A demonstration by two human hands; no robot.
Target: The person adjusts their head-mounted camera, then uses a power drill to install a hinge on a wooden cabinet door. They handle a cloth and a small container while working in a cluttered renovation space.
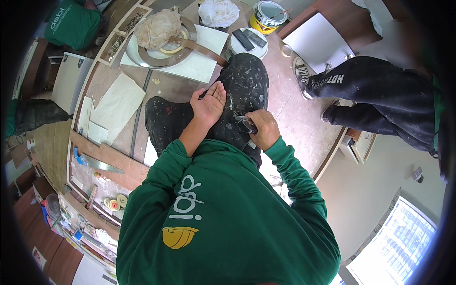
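Note:
My left hand rests palm up over my paint-spattered dark trousers, its fingers stretched out and nothing lying in the palm. To its right, my right hand is closed around a small dark object with a shiny, greyish, crinkled part. Its kind is too hard to make out, and my fingers hide some of it. It is held close against my right thigh.
A bunched beige cloth and a curved brown strip lie on white sheets ahead. Right of them stand a white lid with dark blocks and a paint bucket. A handsaw lies left. Another person's legs stand at right.

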